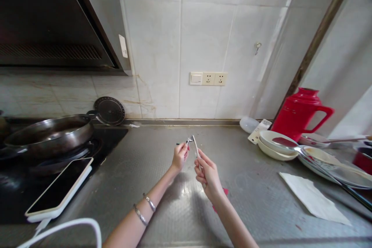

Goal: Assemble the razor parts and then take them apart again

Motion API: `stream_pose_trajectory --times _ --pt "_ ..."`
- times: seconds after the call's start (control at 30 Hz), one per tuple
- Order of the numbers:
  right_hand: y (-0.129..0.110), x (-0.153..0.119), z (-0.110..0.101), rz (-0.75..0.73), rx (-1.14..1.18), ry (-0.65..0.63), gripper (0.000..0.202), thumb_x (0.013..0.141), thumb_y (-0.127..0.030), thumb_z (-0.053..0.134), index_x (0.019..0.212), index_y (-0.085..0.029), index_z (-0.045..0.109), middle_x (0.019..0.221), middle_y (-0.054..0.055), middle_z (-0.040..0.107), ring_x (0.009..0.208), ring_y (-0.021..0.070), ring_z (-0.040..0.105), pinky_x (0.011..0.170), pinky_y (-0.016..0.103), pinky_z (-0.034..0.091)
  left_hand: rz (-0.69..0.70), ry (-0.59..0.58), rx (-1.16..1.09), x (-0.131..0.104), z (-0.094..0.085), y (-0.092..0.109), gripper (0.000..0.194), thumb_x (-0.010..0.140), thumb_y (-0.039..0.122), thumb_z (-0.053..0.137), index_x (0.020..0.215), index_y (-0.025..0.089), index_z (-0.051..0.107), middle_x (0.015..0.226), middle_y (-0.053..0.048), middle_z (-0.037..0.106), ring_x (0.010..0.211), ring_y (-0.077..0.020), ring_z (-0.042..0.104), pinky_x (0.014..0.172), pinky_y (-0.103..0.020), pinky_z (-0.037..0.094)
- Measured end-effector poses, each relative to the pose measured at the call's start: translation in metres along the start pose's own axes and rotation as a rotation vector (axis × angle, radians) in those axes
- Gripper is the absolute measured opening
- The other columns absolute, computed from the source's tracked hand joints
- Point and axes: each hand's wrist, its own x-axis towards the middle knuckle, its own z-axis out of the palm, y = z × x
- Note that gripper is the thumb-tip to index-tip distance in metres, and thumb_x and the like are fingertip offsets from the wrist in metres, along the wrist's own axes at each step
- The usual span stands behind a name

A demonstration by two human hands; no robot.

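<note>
Above the middle of the counter, my left hand [180,157] is closed around a small tool with a dark handle end and a shiny metal head [189,140]. Its exact kind is too small to make out. My right hand [207,173] pinches a thin, pale stick-like piece [195,145] that points up and slightly left. The stick's upper end is close beside the metal head; whether they touch I cannot tell. Fingers cover the lower part of the stick. Under my right wrist, bits of something red [225,191] show on the counter, mostly hidden by the arm.
At left, a steel pan [49,135] sits on the black cooktop, with a phone [59,190] and white cable [72,223] in front. Bowls [276,155], a red thermos jug [299,114] and a white paper napkin [314,197] occupy the right. Tiled wall lies behind.
</note>
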Motion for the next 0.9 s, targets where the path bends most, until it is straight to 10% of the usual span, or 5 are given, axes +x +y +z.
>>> stream_pose_trajectory --times 0.9 --pt "0.009 -0.005 -0.005 0.004 0.008 -0.004 0.062 0.066 -0.035 0.069 0.124 -0.023 0.048 0.062 -0.007 0.046 0.036 -0.0013 0.022 0.032 0.012 0.008 -0.030 0.034 -0.024 0.002 -0.002 -0.001 0.040 0.073 0.055 0.052 0.063 0.017 0.044 0.042 0.010 0.026 0.034 -0.0033 0.020 0.036 -0.019 0.013"
